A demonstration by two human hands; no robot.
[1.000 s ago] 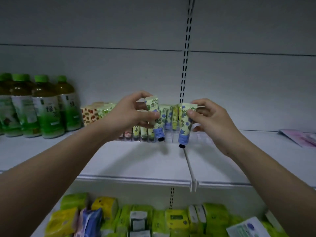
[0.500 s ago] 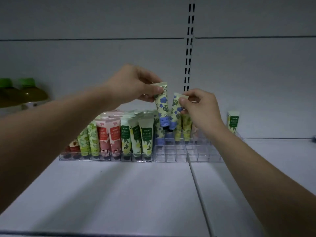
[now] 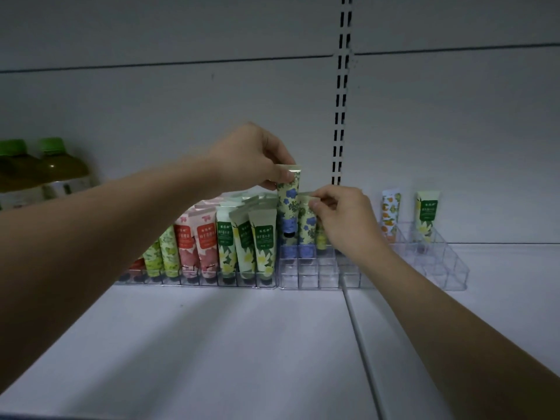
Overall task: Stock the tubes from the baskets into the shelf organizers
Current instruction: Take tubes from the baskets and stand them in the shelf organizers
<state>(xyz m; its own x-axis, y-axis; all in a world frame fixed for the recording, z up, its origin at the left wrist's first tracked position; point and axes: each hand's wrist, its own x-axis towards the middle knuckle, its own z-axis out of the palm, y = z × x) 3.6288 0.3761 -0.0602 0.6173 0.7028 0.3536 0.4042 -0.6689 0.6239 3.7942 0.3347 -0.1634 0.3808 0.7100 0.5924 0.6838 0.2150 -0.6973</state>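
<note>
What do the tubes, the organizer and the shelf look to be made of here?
Blue-flower tube: likely soft plastic, satin printed skin, flat crimped top.
Organizer: clear rigid plastic, probably acrylic; shelf shows through its walls.
Shelf: seemingly painted metal, matte white, with a seam.

Clear glossy plastic organizer (image 3: 318, 277)

- A shop, shown by the white metal retail shelf (image 3: 212, 344) backed by pale panels and a slotted upright rail (image 3: 341, 95) for adjustable brackets.
- Clear plastic compartment organizers (image 3: 318, 274) stand in a row at the back of the shelf, holding many identical small floral-printed cosmetic tubes (image 3: 239, 241) sorted by design.
- Green-capped bottles of amber drink (image 3: 57, 171) stand grouped at the left.
</note>
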